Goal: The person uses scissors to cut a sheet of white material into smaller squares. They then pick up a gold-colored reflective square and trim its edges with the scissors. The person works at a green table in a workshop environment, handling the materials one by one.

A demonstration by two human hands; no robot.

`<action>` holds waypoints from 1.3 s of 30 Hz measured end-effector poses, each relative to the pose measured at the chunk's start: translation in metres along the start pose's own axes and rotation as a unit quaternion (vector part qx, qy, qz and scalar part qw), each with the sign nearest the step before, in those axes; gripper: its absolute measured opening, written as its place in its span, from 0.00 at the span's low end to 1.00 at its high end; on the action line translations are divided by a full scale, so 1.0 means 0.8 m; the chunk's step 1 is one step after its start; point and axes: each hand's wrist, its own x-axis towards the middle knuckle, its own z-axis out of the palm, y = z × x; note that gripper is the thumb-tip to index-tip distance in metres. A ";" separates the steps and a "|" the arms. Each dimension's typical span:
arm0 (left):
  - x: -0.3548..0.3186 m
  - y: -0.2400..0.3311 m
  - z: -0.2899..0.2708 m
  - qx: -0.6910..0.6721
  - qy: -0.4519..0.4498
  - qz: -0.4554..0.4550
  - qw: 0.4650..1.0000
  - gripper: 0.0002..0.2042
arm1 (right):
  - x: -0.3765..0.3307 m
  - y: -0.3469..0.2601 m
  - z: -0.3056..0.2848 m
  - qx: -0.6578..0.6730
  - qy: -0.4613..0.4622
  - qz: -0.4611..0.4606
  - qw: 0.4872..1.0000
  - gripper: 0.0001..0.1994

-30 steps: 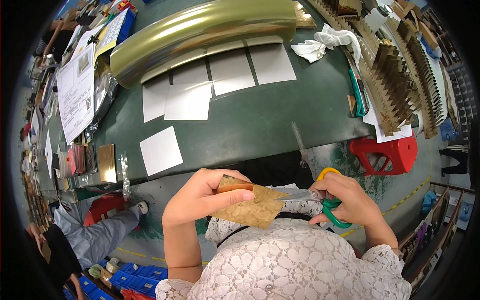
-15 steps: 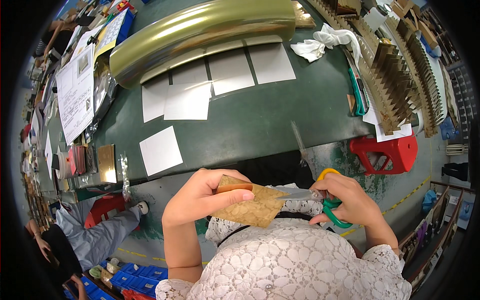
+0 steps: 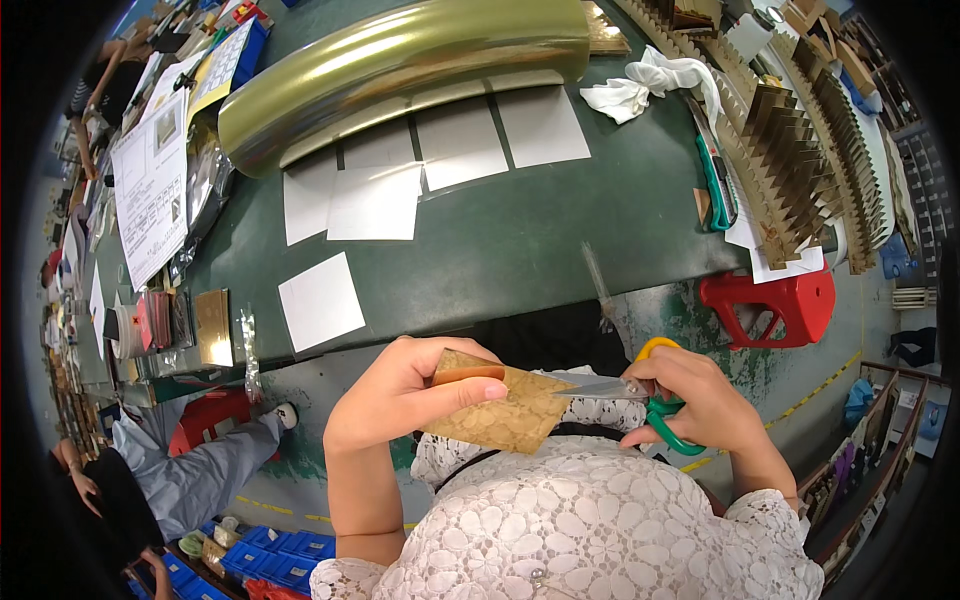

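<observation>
My left hand (image 3: 400, 395) pinches a thin, see-through golden-brown sheet (image 3: 515, 412) between thumb and fingers, in front of my body and below the table's near edge. An orange-brown curved band (image 3: 470, 374) shows at the sheet's top, just above my thumb. In my right hand (image 3: 705, 395) is a pair of scissors (image 3: 607, 389) with green and yellow handles. Its blades point left, and their tips meet the sheet's right side; whether they have cut into it I cannot tell. The fingers of my left hand behind the sheet are hidden.
A large gold film roll (image 3: 400, 75) lies across the green table (image 3: 500, 240), with white square sheets (image 3: 322, 302) before it. A green utility knife (image 3: 716, 185) and white cloth (image 3: 655, 82) lie at right. A red stool (image 3: 775, 305) stands at the right; another person's legs (image 3: 200, 465) show at left.
My hands, the sheet and the scissors keep nearly the same place. At the far upper left, another person's arm has moved lower.
</observation>
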 end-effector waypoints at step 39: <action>-0.047 -0.042 -0.050 -0.159 0.252 0.115 0.948 0.09 | -0.002 0.035 0.032 0.469 0.000 0.112 0.876 0.27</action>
